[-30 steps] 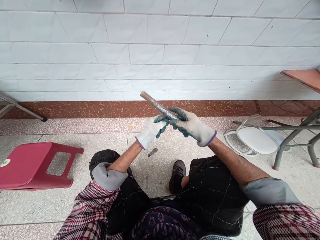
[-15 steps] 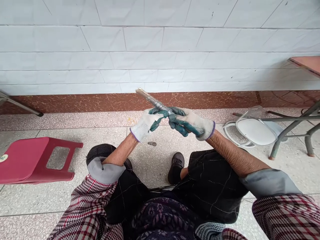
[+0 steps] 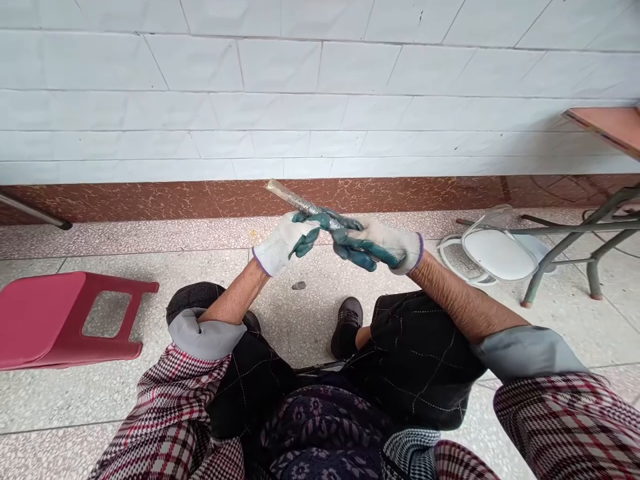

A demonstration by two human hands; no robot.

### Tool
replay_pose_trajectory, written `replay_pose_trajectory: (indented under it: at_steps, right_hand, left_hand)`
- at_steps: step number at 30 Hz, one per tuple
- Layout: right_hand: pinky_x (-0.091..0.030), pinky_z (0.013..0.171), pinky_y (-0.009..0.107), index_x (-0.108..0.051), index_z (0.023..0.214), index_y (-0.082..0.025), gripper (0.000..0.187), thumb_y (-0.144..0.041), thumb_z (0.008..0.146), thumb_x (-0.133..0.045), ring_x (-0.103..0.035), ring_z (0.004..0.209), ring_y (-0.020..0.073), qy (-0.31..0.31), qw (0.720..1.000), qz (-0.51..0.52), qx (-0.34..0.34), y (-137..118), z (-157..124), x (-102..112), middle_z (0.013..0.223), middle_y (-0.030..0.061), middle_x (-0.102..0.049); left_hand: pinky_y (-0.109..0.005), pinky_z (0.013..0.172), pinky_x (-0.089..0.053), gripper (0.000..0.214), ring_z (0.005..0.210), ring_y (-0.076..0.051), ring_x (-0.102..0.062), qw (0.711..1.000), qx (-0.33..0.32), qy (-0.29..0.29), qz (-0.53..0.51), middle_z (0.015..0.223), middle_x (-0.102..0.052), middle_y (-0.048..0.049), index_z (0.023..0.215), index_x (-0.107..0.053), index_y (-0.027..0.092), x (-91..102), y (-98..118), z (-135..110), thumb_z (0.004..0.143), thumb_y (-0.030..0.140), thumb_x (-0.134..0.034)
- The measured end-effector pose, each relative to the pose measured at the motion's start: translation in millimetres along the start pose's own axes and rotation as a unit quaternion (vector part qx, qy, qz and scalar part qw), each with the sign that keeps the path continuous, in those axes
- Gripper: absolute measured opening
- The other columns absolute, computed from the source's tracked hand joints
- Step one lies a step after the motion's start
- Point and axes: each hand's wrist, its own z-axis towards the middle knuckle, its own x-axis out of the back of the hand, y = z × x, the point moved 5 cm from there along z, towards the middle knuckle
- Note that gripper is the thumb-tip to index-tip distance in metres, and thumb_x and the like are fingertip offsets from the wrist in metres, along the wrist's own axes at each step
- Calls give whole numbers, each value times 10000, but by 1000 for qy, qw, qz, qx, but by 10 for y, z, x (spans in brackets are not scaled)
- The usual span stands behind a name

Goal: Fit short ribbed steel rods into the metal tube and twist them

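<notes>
A slim rod (image 3: 295,199), pale at its far end and wound lower down with shiny silver wire, slants up to the left in front of the wall. My left hand (image 3: 287,243), in a white glove with a dark green coating, closes on the wound part from the left. From the other side my right hand (image 3: 383,243), gloved alike, grips the rod's lower end, and its fingers and palm cover that end. Both hands are close together over the floor, between my knees and the wall.
A red plastic stool (image 3: 37,320) stands at the left. To the right are a white folding chair (image 3: 503,255) and a table (image 3: 610,125) on green metal legs. A small dark grey piece (image 3: 299,285) lies on the speckled floor (image 3: 280,310). White tiles line the wall (image 3: 280,107).
My left fingers have shifted slightly on the rod and now lie more stretched towards my right hand. The rod slants a little less steeply. The whole view has moved a bit.
</notes>
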Motion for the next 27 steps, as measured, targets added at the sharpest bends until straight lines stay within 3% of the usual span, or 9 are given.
replay_pose_trajectory:
  at_steps: [3, 8, 11, 14, 17, 20, 22, 24, 27]
  right_hand:
    - [-446, 458, 271, -580, 1319, -197, 448, -408, 925, -599, -564, 547, 150, 105, 984, -139, 37, -36, 20, 57, 831, 45, -702]
    - [-537, 739, 403, -414, 1570, -164, 673, -315, 941, -598, -702, 887, 290, 221, 873, -431, 60, -135, 39, 82, 1184, 169, -737]
    - [-536, 625, 349, -426, 1550, -185, 677, -358, 925, -618, -686, 756, 242, 187, 923, -333, 49, -126, 7, 115, 1075, 134, -752]
    - [-439, 420, 283, -553, 1386, -180, 513, -472, 966, -517, -529, 477, 148, 37, 990, -134, 20, -57, -20, 29, 839, 64, -711]
    - [-423, 428, 266, -579, 1339, -177, 471, -457, 965, -520, -510, 479, 133, 42, 989, -136, 29, -57, -24, 4, 850, 64, -704]
    - [-527, 660, 337, -473, 1508, -161, 614, -336, 932, -599, -673, 769, 235, 171, 926, -335, 35, -83, 0, 67, 1035, 138, -743]
    - [-535, 753, 383, -437, 1551, -153, 685, -294, 909, -627, -689, 892, 282, 204, 894, -398, 31, -75, 8, 90, 1118, 165, -739]
    - [-540, 697, 355, -461, 1534, -172, 670, -329, 908, -640, -681, 813, 249, 178, 928, -326, 41, -30, 7, 96, 1078, 139, -744]
    - [-455, 458, 277, -540, 1441, -210, 539, -492, 982, -518, -548, 531, 154, 51, 993, -102, 33, 70, -6, 24, 850, 52, -707]
  left_hand:
    - [-232, 358, -191, 266, 343, -39, -301, 997, 1, 69, 29, 485, -425, 69, 659, -497, 188, 27, -24, 24, 867, 169, -661]
    - [-243, 379, -205, 244, 367, -43, -313, 994, 1, 102, 33, 503, -414, 64, 667, -513, 179, 19, 2, -5, 861, 181, -660]
    - [-242, 383, -218, 226, 375, -50, -316, 996, -15, 78, 38, 492, -411, 62, 654, -519, 178, 35, 57, -44, 830, 181, -661]
    - [-223, 389, -216, 241, 390, -45, -326, 996, -34, 30, 80, 478, -415, 57, 607, -518, 171, 26, 84, -45, 772, 147, -692]
    - [-208, 397, -227, 278, 405, -33, -335, 993, -27, 34, 106, 493, -431, 51, 575, -507, 165, 24, 42, -6, 743, 102, -720]
    - [-227, 368, -209, 272, 369, -42, -321, 991, 2, 81, 104, 484, -417, 55, 606, -523, 176, 43, -30, 22, 806, 139, -702]
    - [-233, 357, -219, 261, 358, -48, -324, 992, -1, 88, 92, 486, -420, 53, 626, -537, 178, 46, -42, 20, 846, 168, -676]
    - [-227, 360, -234, 260, 364, -46, -335, 993, -13, 68, 90, 489, -431, 48, 626, -544, 171, 41, -29, 9, 847, 171, -680]
    - [-221, 362, -230, 284, 367, -41, -335, 995, -19, 20, 97, 478, -432, 48, 607, -533, 169, 33, -22, -7, 826, 179, -713]
